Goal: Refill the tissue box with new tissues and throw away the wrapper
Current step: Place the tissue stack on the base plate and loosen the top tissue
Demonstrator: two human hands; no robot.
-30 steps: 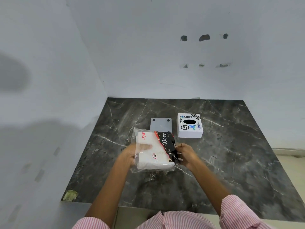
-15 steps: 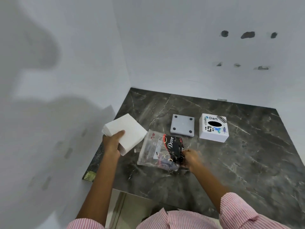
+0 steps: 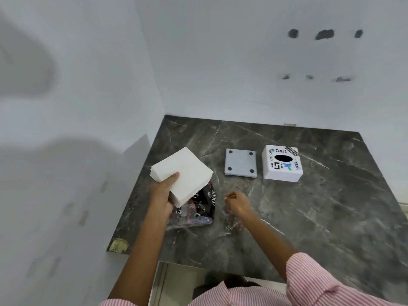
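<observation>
Tissue stack lifted clear of its wrapper

Left hand point(image 3: 162, 196) grips the tissue stack point(image 3: 184, 174) above the wrapper point(image 3: 199, 209) near the table's point(image 3: 309, 217) left edge; right hand point(image 3: 237, 203) hovers loosely curled, its grip empty.

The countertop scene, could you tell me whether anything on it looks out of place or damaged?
Mostly tidy. The countertop's near-left corner looks chipped or stained yellowish. The emptied wrapper lies crumpled, and the grey base plate sits detached beside the tissue box.

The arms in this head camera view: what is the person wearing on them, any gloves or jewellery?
Both the left hand and right hand are bare, with no gloves, rings or watch showing. The forearms are uncovered; pink-and-white striped sleeves sit pushed up near the elbows.
</observation>
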